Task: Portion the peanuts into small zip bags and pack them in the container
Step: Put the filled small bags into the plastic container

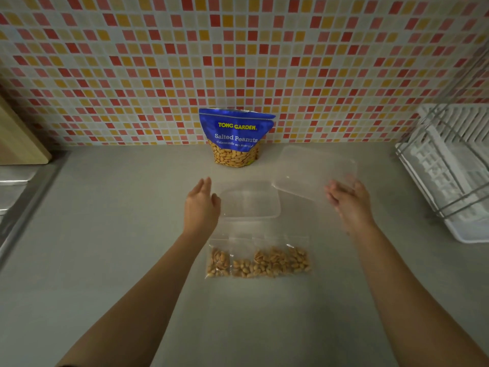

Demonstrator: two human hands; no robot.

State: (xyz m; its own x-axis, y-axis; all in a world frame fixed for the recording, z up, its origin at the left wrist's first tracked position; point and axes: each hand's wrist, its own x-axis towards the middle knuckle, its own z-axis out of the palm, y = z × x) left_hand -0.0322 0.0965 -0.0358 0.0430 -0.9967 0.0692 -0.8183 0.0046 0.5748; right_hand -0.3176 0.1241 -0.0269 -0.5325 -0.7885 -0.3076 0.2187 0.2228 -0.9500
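A blue bag of salted peanuts (236, 137) stands upright against the tiled wall. In front of it a clear plastic container (250, 198) sits open on the grey counter. Its clear lid (313, 170) lies to the right, one edge resting on the container. Several small zip bags with peanuts (258, 256) lie in a row nearer to me. My left hand (202, 205) is open, fingers apart, beside the container's left wall. My right hand (349, 198) is open at the lid's right edge, blurred; whether it touches the lid I cannot tell.
A white dish rack with a wire frame (452, 165) stands at the right. A wooden board (18, 139) leans at the far left above a metal sink edge (18, 181). The tiled wall (238, 49) runs behind the counter (251, 313).
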